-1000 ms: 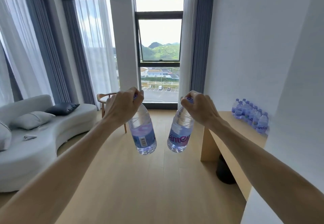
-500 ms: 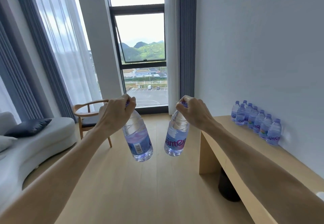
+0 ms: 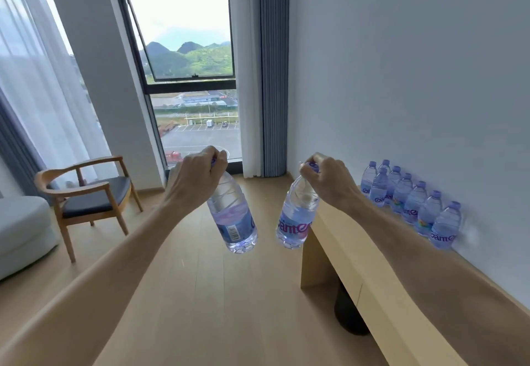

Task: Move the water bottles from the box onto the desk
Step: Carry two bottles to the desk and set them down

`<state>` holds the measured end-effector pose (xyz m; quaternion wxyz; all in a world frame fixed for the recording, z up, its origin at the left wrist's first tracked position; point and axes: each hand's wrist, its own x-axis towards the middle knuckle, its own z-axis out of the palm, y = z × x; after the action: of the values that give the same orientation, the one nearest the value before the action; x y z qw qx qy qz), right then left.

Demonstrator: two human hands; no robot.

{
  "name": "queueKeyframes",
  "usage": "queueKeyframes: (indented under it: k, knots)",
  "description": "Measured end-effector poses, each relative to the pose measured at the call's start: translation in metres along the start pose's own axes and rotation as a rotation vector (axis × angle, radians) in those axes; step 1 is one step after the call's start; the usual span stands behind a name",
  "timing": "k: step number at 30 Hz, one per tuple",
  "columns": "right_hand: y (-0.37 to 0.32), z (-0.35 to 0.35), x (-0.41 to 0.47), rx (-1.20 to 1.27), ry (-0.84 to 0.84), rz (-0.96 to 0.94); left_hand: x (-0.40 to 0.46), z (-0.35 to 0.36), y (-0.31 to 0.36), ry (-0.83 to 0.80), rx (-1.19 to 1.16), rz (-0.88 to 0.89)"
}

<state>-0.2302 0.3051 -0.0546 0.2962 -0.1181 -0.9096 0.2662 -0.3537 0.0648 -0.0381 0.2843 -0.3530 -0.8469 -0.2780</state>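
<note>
Two bare forearms reached forward from the near edge of the view. The left hand [image 3: 198,176] was curled round the purple cap of a clear plastic bottle [image 3: 233,219], which hung below it over the wooden floor [image 3: 200,294], cap up, its long axis tilted so the base swung toward the right. Its ribbed shoulder was see-through and a blue label with a barcode wrapped the lower body. The right hand [image 3: 327,179] gripped the cap of a second bottle [image 3: 296,219] in the same way; this one leaned the opposite way, base toward the left, its label showing pink lettering. It hung just beside the near corner of the pale wooden desk [image 3: 358,274], a flat slab on a solid side panel, with a dark rounded object [image 3: 348,314] beneath. Farther back on the desk, a row of bottles [image 3: 407,202] stood upright against the white wall [image 3: 415,79], caps up, touching one another. Beyond, a wooden armchair [image 3: 89,196] with a dark seat stood near the window [image 3: 186,64].
</note>
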Motion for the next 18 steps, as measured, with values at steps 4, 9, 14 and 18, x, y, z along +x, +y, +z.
queueKeyframes:
  k: [4, 9, 14, 18]
  knots:
    - [0.046, 0.018, 0.049, -0.059, 0.019, 0.078, 0.057, 0.072, -0.018, -0.035, -0.077, 0.052]
    - [0.098, 0.032, 0.105, -0.087, 0.051, 0.218, 0.136, 0.159, -0.031, -0.135, -0.198, 0.194]
    - [0.146, 0.03, 0.144, -0.065, 0.12, 0.367, 0.205, 0.239, -0.021, -0.228, -0.315, 0.254]
    - [0.191, 0.023, 0.162, -0.076, 0.195, 0.465, 0.243, 0.3, 0.001, -0.297, -0.379, 0.304]
